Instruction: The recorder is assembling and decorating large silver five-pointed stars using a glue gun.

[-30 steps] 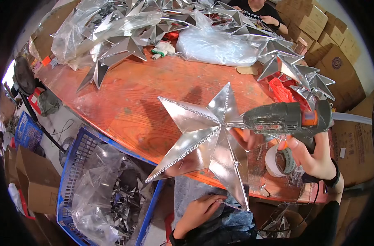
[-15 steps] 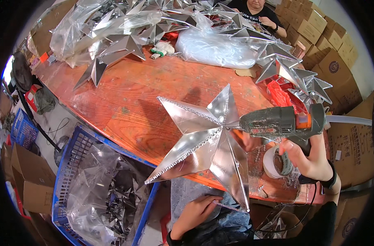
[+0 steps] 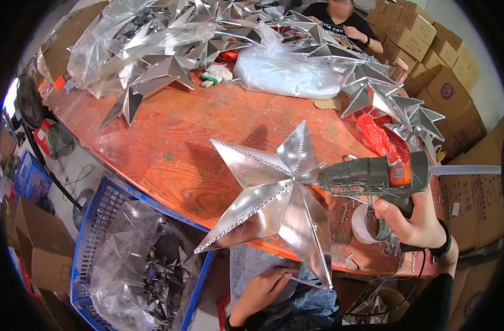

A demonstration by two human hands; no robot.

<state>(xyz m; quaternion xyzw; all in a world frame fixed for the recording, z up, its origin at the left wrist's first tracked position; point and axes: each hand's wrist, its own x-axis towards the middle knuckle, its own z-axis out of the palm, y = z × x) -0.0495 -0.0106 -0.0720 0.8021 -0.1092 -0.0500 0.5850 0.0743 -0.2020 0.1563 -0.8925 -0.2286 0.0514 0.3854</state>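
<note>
A large silver five-pointed star (image 3: 252,201) is tilted over the near edge of the table, with lines of small shiny beads along some of its ridges. My right hand (image 3: 415,220) grips a dark green hot glue gun (image 3: 354,176), whose nozzle meets the star at its centre. Below the table edge, my left hand (image 3: 266,292) pinches a thin bead strip (image 3: 307,282) between thumb and fingers. That strip runs to the star's lowest tip. Beside the glue gun's handle stands a roll of tape (image 3: 365,225).
Silver stars and plastic bags (image 3: 288,74) crowd the far side of the orange-red table (image 3: 169,149). A blue crate (image 3: 92,237) of bagged silver pieces stands at the lower left. A person (image 3: 343,27) sits across the table; cardboard boxes (image 3: 451,105) are stacked right.
The whole view has shifted slightly. The glue gun still touches the star's centre, and my left hand keeps its pinch on the bead strip.
</note>
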